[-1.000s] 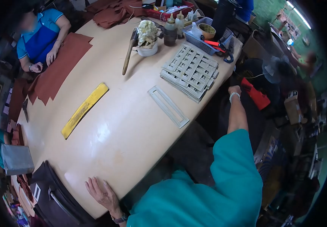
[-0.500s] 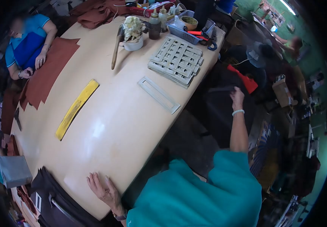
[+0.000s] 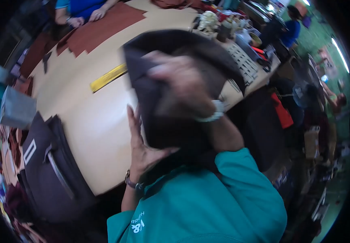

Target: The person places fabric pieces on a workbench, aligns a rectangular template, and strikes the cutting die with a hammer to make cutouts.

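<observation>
A dark brown leather piece [image 3: 213,60], blurred by motion and folded over, is held up above the table in front of me. My right hand [image 3: 181,79], smeared by movement, grips it near its left side. Below and to the left is my left hand [image 3: 140,150], fingers up and thumb spread, beside the leather's lower edge; whether it touches cannot be made out. Beyond the leather, a yellow strip [image 3: 106,79] lies on the pale table [image 3: 98,133], partly covered by it.
More dark leather with a metal tool [image 3: 59,174] on it drapes at the lower left. Cut grey templates [image 3: 241,62], bottles [image 3: 225,30] and a basket line the far right. Across the table, a person's hands [image 3: 88,18] rest by reddish-brown leather [image 3: 102,30].
My right hand has swung from beyond the table's right edge to over the table, bringing the dark leather along. My left hand has lifted from the tabletop. The view has shifted.
</observation>
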### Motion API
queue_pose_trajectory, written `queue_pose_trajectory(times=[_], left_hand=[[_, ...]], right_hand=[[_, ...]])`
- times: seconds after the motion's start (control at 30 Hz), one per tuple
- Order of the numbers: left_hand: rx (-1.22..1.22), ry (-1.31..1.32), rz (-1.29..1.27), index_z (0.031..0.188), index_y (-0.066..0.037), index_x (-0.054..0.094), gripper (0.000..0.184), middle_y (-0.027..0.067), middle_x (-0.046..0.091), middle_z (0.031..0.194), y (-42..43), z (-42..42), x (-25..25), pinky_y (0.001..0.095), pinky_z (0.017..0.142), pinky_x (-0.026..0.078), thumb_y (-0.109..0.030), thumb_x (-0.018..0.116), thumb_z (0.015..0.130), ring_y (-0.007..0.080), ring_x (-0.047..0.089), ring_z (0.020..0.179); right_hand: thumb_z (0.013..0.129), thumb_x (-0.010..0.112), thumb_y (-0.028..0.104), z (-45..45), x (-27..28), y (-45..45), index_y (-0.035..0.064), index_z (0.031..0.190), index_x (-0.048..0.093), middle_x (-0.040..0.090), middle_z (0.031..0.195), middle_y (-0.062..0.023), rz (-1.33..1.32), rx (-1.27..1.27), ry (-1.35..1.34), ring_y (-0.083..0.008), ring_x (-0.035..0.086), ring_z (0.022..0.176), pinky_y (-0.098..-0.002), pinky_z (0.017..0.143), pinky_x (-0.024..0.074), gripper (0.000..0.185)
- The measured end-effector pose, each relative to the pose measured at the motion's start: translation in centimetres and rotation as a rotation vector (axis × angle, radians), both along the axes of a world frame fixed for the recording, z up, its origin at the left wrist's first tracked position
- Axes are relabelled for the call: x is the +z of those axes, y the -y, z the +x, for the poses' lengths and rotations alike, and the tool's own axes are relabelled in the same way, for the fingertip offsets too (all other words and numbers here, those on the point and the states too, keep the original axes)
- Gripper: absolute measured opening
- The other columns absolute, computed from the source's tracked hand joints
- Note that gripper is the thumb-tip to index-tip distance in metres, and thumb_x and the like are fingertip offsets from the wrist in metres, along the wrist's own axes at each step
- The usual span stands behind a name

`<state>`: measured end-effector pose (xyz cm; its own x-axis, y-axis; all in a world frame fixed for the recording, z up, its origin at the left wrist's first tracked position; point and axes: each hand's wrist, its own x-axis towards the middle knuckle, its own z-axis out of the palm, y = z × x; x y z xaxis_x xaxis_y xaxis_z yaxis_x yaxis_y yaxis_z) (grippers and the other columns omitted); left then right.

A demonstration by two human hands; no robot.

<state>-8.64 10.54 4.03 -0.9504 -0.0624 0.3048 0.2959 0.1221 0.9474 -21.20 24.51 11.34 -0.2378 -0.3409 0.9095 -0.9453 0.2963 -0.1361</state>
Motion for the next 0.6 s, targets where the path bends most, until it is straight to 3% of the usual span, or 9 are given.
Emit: queue_pose_trajectory(times=[0.07,0.13,0.2,0.27,0.3,0.4,0.47,0.53,0.6], left_hand=[[0.032,0.243,0.141,0.135,0.002,0.031,0.068,0.017,0.038,0.135,1.0,0.4,-1.0,0.0401,0.103,0.034,-0.013,0.067,0.079,0.0285,0.04,0.124],[0.16,0.383,0.278,0.132,0.003,0.032,0.058,0.0155,0.042,0.131,2.6,1.1,-2.6,0.0385,0.099,0.038,-0.01,0.061,0.084,0.0268,0.046,0.118],[0.354,0.364,0.401,0.129,0.003,0.036,0.046,0.014,0.047,0.125,4.2,3.1,-4.1,0.0366,0.094,0.043,-0.006,0.055,0.088,0.0251,0.052,0.111],[0.379,0.498,0.927,0.127,0.002,0.04,0.043,0.0136,0.051,0.121,5.6,4.7,-3.6,0.036,0.091,0.046,-0.001,0.054,0.086,0.0232,0.056,0.105],[0.378,0.556,0.941,0.128,0.002,0.038,0.048,0.0139,0.05,0.123,6.6,5.8,-3.3,0.0359,0.092,0.045,0.001,0.055,0.084,0.0233,0.054,0.107],[0.578,0.433,0.712,0.13,0.004,0.039,0.053,0.0123,0.053,0.119,7.3,9.0,-2.7,0.031,0.094,0.041,0.004,0.058,0.081,0.0224,0.054,0.107],[0.612,0.478,0.499,0.132,0.003,0.038,0.055,0.0113,0.053,0.119,9.8,12.6,-2.8,0.0289,0.092,0.041,0.004,0.059,0.081,0.0203,0.055,0.104],[0.82,0.276,0.066,0.133,0.003,0.036,0.057,0.0132,0.053,0.12,10.2,13.4,-1.9,0.0294,0.088,0.042,0.002,0.06,0.081,0.0201,0.056,0.099],[1.132,0.422,-0.426,0.135,-0.001,0.038,0.055,0.0143,0.051,0.127,10.3,12.8,0.0,0.0318,0.095,0.039,-0.001,0.058,0.084,0.0218,0.049,0.115]], right_hand=[[0.091,0.049,0.021,2.1,2.4,5.6,0.0063,0.106,0.062,0.058,0.115,-0.0135,0.124,0.51,1.582,-0.0227,0.056,0.1,-0.0301,0.086,0.0425,0.024],[0.09,0.05,0.028,2.4,-1.7,8.9,0.0034,0.114,0.057,0.054,0.121,-0.0163,0.125,0.802,1.001,-0.0302,0.054,0.104,-0.0336,0.093,0.0371,0.035],[0.089,0.05,0.034,4.4,-4.0,8.6,0.0057,0.118,0.055,0.043,0.133,-0.0188,0.332,0.439,0.588,-0.036,0.038,0.125,-0.0502,0.103,0.0245,0.041],[0.087,0.052,0.037,5.7,-6.0,7.7,0.0071,0.124,0.05,0.038,0.137,-0.0182,0.45,0.069,0.445,-0.0373,0.03,0.13,-0.0544,0.104,0.0215,0.048],[0.086,0.053,0.039,5.6,-7.4,6.9,0.0077,0.127,0.047,0.036,0.139,-0.0179,0.486,-0.033,0.523,-0.0384,0.029,0.13,-0.0551,0.104,0.0212,0.052],[0.084,0.054,0.043,5.1,-11.8,3.0,0.0096,0.133,0.042,0.033,0.141,-0.0171,0.679,-0.409,0.719,-0.0406,0.027,0.13,-0.0597,0.103,0.019,0.06],[0.083,0.052,0.052,5.8,-12.0,0.1,0.0089,0.133,0.042,0.033,0.141,-0.0189,0.739,-0.45,0.701,-0.0425,0.026,0.13,-0.0639,0.101,0.0179,0.067],[0.083,0.052,0.053,5.8,-11.8,-0.6,0.0094,0.133,0.042,0.031,0.142,-0.0182,0.775,-0.427,0.723,-0.0422,0.023,0.131,-0.0647,0.101,0.0164,0.067],[0.084,0.05,0.054,5.2,-10.8,-0.6,0.0081,0.126,0.05,0.036,0.14,-0.0184,0.762,-0.401,0.729,-0.0415,0.026,0.131,-0.0642,0.102,0.0154,0.062]])
